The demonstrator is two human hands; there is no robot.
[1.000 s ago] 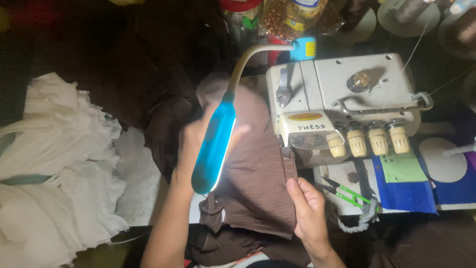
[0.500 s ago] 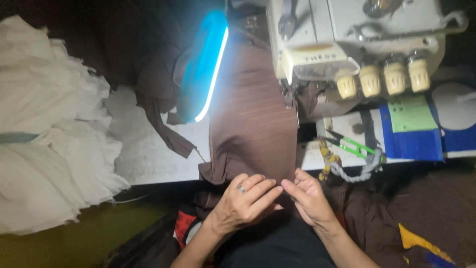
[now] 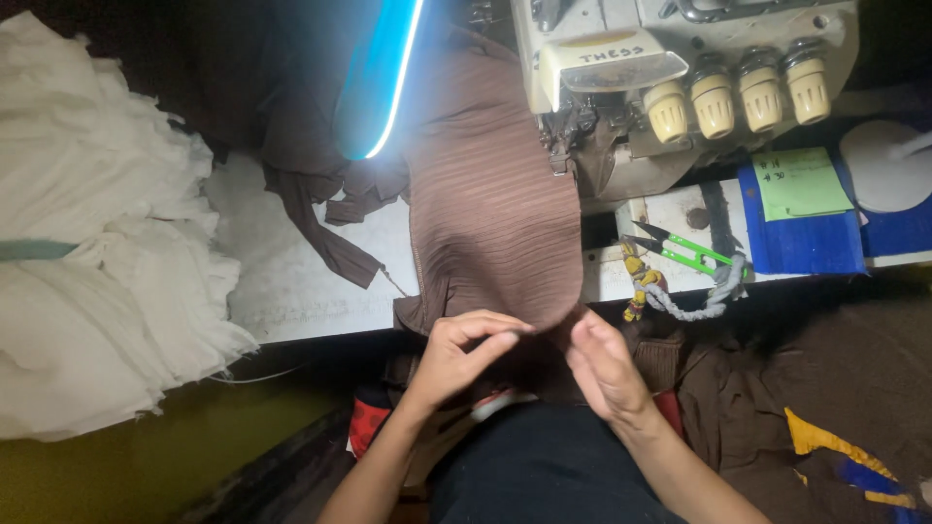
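Observation:
A strip of brown ribbed fabric [image 3: 490, 204] runs from the white overlock sewing machine [image 3: 670, 68] down over the table's front edge. My left hand [image 3: 456, 357] pinches the fabric's lower edge with fingers curled. My right hand [image 3: 602, 369] grips the same edge just to the right, thumb on the cloth. Both hands sit below the table edge, above my dark lap. The fabric's far end is hidden under the machine's foot area.
A blue-lit lamp [image 3: 379, 78] hangs over the fabric. White cloth [image 3: 87, 243] is piled at the left. Green thread snips [image 3: 680, 250] lie by the machine, with a braided cord [image 3: 689, 296], a green paper note [image 3: 801, 182] and dark brown scraps [image 3: 320, 213].
The view has dropped toward my lap. My left hand came down off the fabric near the lamp to the lower edge, and both hands now hold that edge together.

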